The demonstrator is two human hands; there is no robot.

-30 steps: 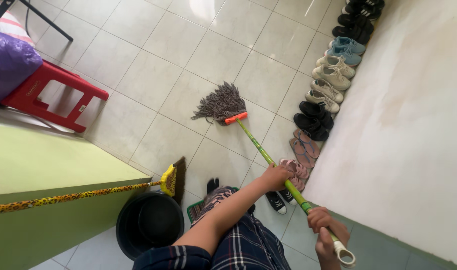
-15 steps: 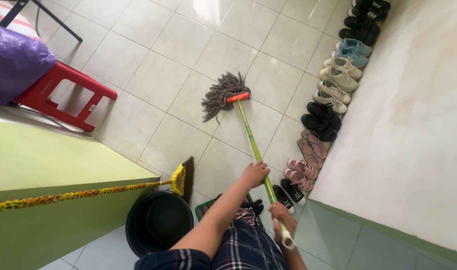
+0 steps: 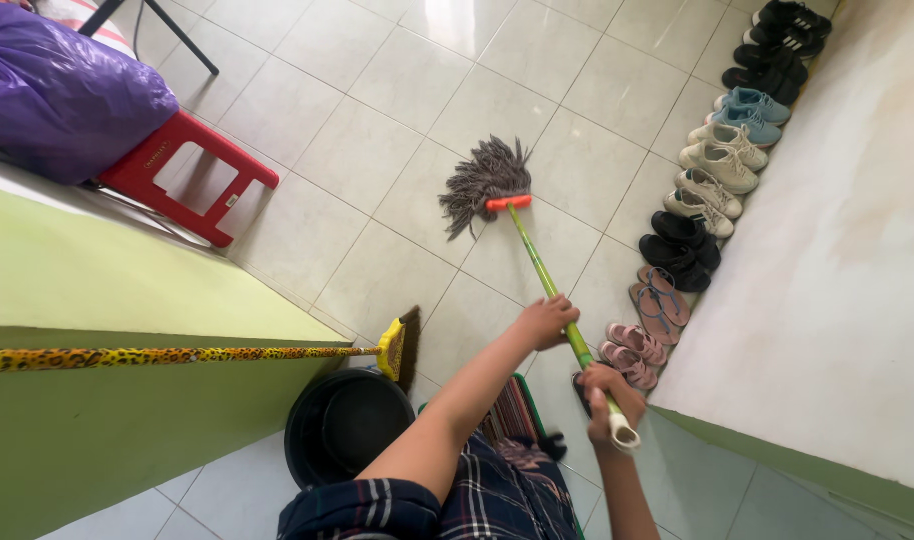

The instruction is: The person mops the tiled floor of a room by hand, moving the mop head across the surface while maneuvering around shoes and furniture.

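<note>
Closest to the camera is the person's lap in dark plaid cloth (image 3: 497,500), with both forearms going out from it. The right hand (image 3: 609,400) is clenched around the top end of the mop handle (image 3: 547,280), just below its white cap (image 3: 623,435). A little farther along, the left hand (image 3: 545,322) is also wrapped around the same green and yellow handle, so both hands grasp it, the left one lower on the pole.

Beside the person's knees, on the left, a black bucket (image 3: 347,420) stands on the floor. A broom (image 3: 402,347) with a yellow head and a leopard-pattern stick leans at the corner of a low green wall (image 3: 97,300), just above the bucket. Under the left forearm lies a small striped mat with a green edge (image 3: 512,410).

From the hands the handle runs diagonally away to an orange clamp (image 3: 508,203), and there the grey string mop head (image 3: 484,178) lies spread on the pale floor tiles (image 3: 377,130), near the middle of the floor and well apart from the wall.

On the right, a row of shoes (image 3: 697,200) stands along the foot of the cream wall (image 3: 857,250): pink sandals nearest, then black ones, beige sneakers, blue ones and more black at the far end.

Far on the left, a red plastic stool (image 3: 192,170) stands on the tiles with a purple bag (image 3: 67,90) resting on it.
</note>
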